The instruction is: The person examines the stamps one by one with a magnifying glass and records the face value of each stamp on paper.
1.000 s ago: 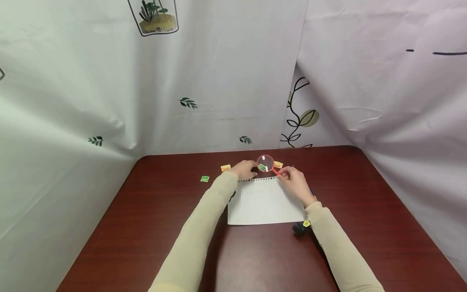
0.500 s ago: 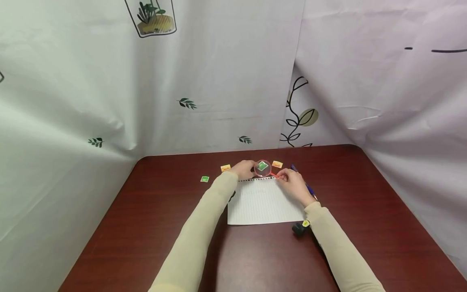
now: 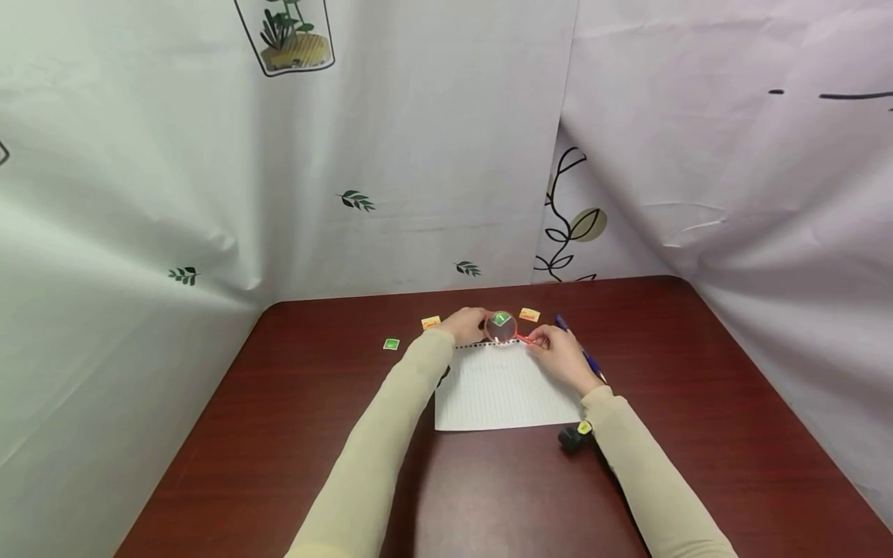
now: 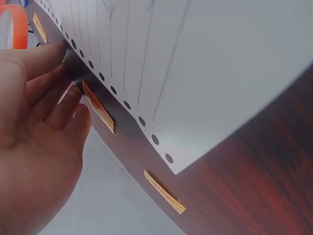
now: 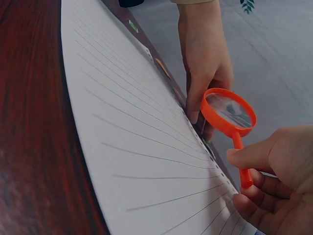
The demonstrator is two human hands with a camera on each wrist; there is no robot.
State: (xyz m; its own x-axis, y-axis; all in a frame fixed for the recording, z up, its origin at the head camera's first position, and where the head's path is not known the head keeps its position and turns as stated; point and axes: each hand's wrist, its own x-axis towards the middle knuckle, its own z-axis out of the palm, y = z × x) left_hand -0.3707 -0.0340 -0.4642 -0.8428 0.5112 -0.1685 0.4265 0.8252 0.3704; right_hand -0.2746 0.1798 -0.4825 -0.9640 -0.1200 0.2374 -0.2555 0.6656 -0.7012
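My right hand [image 3: 561,356] pinches the handle of a small orange-red magnifying glass [image 5: 243,161] between thumb and fingers. Its round lens [image 3: 501,328] is over a green stamp-like paper piece, which shows through the glass in the head view. Just left of the lens, my left hand [image 3: 466,325] reaches past the top edge of the lined paper [image 3: 505,387]. In the left wrist view, the left hand [image 4: 44,127] has its thumb extended and its fingers loosely bent near the table. Whether its fingertips touch the green piece is hard to see.
Orange stamp-like pieces [image 3: 430,322] lie left of the left hand and right of the lens, with another green piece [image 3: 391,344] farther left. A blue pen [image 3: 589,364] lies beside the right hand. White printed cloth [image 3: 418,155] stands behind the brown table [image 3: 279,434].
The right hand has brought the magnifying glass slightly left and nearer the paper, so the green piece now shows toward the top of the lens. The left hand stays in nearly the same place.
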